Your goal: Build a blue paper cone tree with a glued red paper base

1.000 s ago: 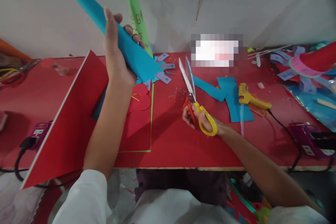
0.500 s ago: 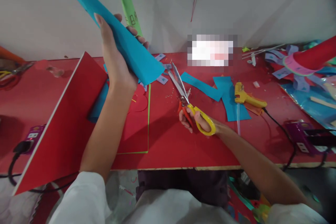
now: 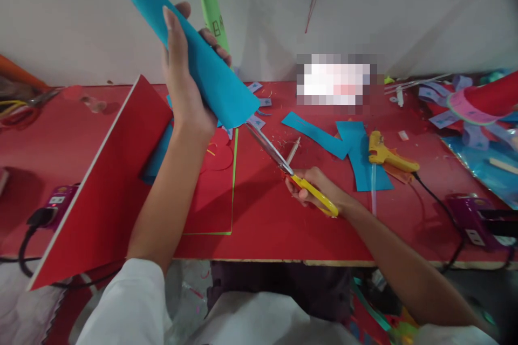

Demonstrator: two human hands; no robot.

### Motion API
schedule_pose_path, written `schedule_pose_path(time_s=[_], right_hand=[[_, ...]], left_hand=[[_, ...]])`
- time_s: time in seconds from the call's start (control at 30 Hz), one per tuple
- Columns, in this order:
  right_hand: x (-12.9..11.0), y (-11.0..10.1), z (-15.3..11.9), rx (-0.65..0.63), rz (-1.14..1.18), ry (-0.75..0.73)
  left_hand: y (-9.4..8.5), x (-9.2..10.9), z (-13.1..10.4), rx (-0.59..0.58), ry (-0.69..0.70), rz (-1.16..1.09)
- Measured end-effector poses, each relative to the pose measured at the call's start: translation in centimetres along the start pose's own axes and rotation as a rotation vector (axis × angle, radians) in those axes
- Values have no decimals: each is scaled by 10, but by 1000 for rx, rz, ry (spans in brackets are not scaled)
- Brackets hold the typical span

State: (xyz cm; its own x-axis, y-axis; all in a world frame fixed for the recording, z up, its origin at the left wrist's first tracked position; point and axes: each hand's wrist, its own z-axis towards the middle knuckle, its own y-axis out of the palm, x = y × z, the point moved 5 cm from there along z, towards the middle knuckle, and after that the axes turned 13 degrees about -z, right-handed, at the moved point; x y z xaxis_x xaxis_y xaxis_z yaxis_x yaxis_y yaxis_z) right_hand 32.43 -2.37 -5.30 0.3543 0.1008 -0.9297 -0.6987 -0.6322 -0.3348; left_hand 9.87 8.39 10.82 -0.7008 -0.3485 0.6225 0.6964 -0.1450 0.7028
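Observation:
A long blue paper cone (image 3: 214, 75) slants across the upper left, its wide end pointing down to the right. My left hand (image 3: 186, 75) is wrapped around its middle, thumb on the near side and fingertips showing behind. In my right hand (image 3: 311, 188) is a pair of scissors (image 3: 269, 145) with yellow and red handles, the fingers closed round them. The blades lie nearly together, and their tips meet the cone's lower edge; whether paper is between them I cannot tell. Below the cone lies a red card sheet (image 3: 210, 199) with a green border.
A red board (image 3: 109, 188) leans at left beside a power strip (image 3: 60, 202). On the right are blue paper scraps (image 3: 360, 156), a yellow glue gun (image 3: 392, 159) with its cord, and a second power strip (image 3: 477, 221). A pencil (image 3: 293, 150) lies near the scissors.
The scissors' blades have gone from spread to nearly together, and their tips have come to the cone's lower edge. The left hand keeps its hold on the cone. The view has shifted slightly.

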Motion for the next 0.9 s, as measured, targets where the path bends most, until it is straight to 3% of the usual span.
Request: schedule_pose_path(time_s=[0.3, 0.53, 0.7, 0.9], right_hand=[[16, -8, 3, 171, -197, 24], [9, -13, 3, 198, -297, 23], [13, -13, 2, 206, -293, 37], [11, -13, 5, 223, -314, 21]], left_hand=[[-1, -11, -1, 58, -100, -25], [-4, 3, -1, -21, 28, -46], [-7, 0, 1, 16, -3, -78], [4, -10, -6, 33, -50, -53]])
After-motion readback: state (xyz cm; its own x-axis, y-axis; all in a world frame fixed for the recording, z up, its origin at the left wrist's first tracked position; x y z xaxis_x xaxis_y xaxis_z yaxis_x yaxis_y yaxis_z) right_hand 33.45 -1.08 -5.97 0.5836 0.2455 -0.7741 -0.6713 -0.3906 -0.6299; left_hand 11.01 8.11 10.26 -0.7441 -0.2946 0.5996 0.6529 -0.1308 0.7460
